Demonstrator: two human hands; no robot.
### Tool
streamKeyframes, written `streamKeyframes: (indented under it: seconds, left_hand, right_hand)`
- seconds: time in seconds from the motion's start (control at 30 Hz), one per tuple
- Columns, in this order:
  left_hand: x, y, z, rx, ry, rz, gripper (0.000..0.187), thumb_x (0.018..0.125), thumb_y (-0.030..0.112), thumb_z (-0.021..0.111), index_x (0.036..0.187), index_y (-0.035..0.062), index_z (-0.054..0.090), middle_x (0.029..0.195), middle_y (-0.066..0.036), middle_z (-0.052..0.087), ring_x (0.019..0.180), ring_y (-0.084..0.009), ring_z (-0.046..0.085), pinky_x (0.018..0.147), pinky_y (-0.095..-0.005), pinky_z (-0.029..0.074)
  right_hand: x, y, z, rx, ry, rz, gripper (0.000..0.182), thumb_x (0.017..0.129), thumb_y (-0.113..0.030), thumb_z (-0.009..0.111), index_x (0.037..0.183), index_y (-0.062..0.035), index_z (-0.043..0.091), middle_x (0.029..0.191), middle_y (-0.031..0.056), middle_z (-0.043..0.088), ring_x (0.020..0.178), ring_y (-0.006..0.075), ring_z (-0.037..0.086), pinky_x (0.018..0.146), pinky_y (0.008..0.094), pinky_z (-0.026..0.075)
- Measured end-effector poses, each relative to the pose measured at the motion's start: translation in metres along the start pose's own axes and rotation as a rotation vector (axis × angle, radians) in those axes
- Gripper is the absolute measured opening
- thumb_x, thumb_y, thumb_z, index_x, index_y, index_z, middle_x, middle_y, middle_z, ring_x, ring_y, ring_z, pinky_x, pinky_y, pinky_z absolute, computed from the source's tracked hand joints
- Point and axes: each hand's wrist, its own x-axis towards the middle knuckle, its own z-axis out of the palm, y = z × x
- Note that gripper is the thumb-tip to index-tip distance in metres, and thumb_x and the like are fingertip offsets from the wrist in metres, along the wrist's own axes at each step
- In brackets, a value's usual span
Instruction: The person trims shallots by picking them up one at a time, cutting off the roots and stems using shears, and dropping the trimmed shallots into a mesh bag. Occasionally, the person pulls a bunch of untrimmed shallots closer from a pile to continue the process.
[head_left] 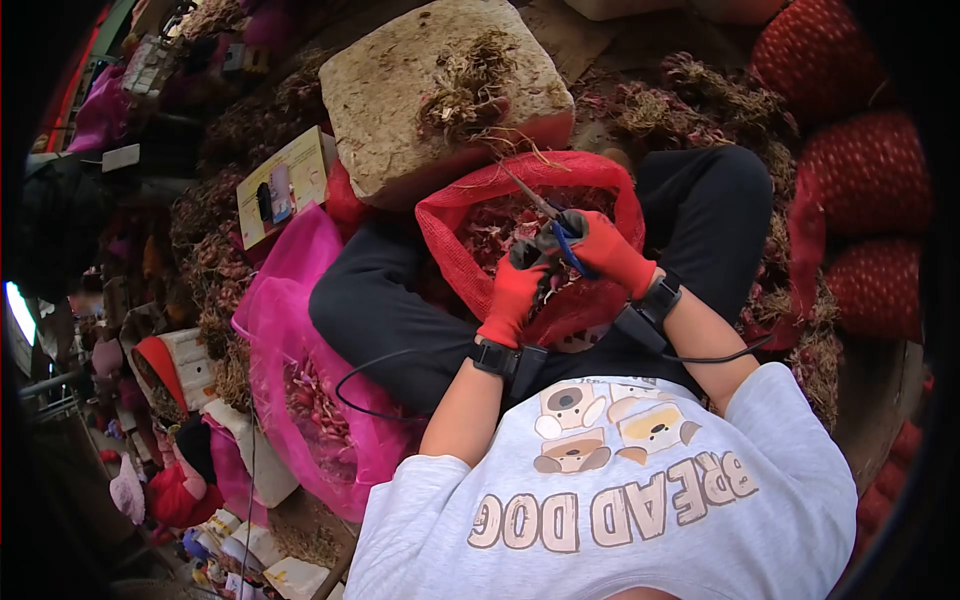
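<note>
Between my legs stands an open red mesh bag (455,215) with reddish onion-like pieces and trimmings (490,235) inside. My right hand (598,250), in a red glove with dark fingertips, is closed on blue-handled scissors (566,240); their blades point up and left over the bag. Close beside it, my left hand (522,283), gloved the same way, has its fingers pinched together above the bag; what they hold, if anything, is too small to make out. Both wrists wear black straps with cables.
A pale foam block (400,90) with a clump of dry roots (468,90) lies ahead. At left are a pink mesh bag (290,330) and a box (255,205) with a phone (281,190). Full red sacks (860,180) are stacked at right.
</note>
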Motion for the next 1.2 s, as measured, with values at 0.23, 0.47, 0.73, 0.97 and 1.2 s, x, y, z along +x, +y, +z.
streamKeyframes:
  seconds: [0.23,0.47,0.73,0.97,1.2]
  left_hand:
    - [-0.005,0.006,-0.006,0.26,-0.037,0.178,0.022,0.093,0.009,0.052,0.111,-0.0022,0.055,0.096,-0.004,0.062,0.08,-0.0109,0.059,0.073,-0.022,0.048]
    - [0.005,-0.002,-0.022,0.55,0.039,0.404,0.02,0.096,0.013,0.05,0.109,-0.0005,0.057,0.094,-0.004,0.061,0.08,-0.0102,0.06,0.071,-0.0209,0.047]
    - [0.006,-0.001,-0.006,0.004,0.133,0.098,0.016,0.093,0.011,0.053,0.106,0.0033,0.06,0.097,-0.002,0.062,0.083,-0.0084,0.059,0.071,-0.0205,0.049]
    - [0.006,0.004,-0.013,0.074,0.047,0.243,0.03,0.094,0.008,0.048,0.124,0.0014,0.049,0.108,-0.007,0.059,0.096,-0.0151,0.06,0.083,-0.0283,0.051]
    - [0.006,-0.005,-0.017,-0.819,0.041,-0.06,0.027,0.096,0.008,0.044,0.121,0.0008,0.05,0.109,-0.006,0.06,0.103,-0.0185,0.058,0.095,-0.0361,0.047]
  right_hand:
    - [0.006,0.019,-0.017,0.448,0.358,0.205,0.015,0.085,-0.01,0.058,0.095,0.0,0.064,0.082,0.0021,0.066,0.067,0.0058,0.058,0.057,0.025,0.046]
    - [-0.005,-0.001,-0.01,0.177,0.101,0.259,0.024,0.088,-0.018,0.063,0.104,-0.0017,0.065,0.085,0.0025,0.068,0.072,0.0053,0.059,0.062,0.0228,0.046]
    - [-0.011,-0.001,0.014,0.02,0.064,0.018,0.026,0.085,-0.018,0.065,0.104,0.0,0.064,0.084,0.004,0.066,0.071,0.007,0.059,0.061,0.0238,0.047]
    - [-0.003,0.015,-0.006,0.835,-0.055,0.321,0.033,0.083,-0.011,0.063,0.114,-0.0007,0.059,0.084,0.0034,0.065,0.067,0.0088,0.06,0.058,0.0241,0.05]
    - [-0.011,-0.006,0.004,0.407,0.156,0.063,0.028,0.082,-0.017,0.068,0.104,-0.0007,0.064,0.087,0.0023,0.066,0.075,0.0077,0.059,0.066,0.0232,0.049]
